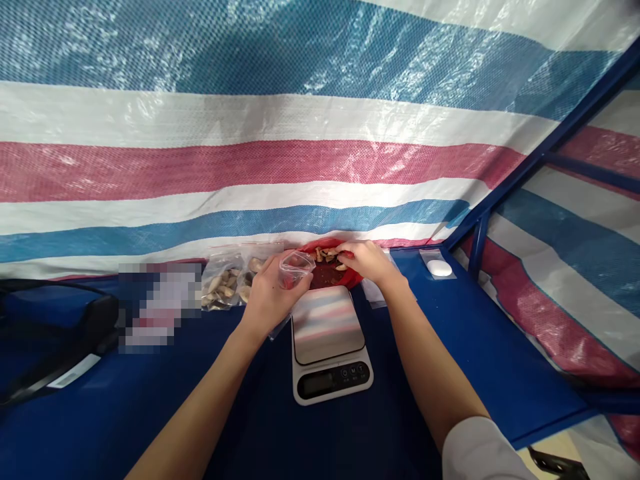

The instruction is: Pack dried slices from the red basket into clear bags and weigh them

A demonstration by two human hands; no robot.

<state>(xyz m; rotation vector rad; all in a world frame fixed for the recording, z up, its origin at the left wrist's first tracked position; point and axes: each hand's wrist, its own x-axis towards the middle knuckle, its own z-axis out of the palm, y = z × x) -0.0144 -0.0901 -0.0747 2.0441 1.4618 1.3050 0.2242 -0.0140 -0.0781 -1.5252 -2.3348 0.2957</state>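
Observation:
A small clear plastic bag [296, 265] with its mouth spread is held in my left hand [273, 291], thumb and fingers closed around it. My right hand [369, 261] reaches into a red plastic bag [353, 279], its fingers bent down at the edge of some tan, dried-looking pieces [325, 254]. What those fingertips grip, if anything, is hidden. Just in front of the red bag is a white digital kitchen scale [329, 327] with a bare shiny plate and a dark display.
Left of my left hand lie clear bags of light brown pieces [220, 287]. A white oval object in a clear bag [439, 268] rests at the right. Black straps [75, 327] lie far left on the blue table [465, 347]. Striped sheeting [280, 160] hangs behind.

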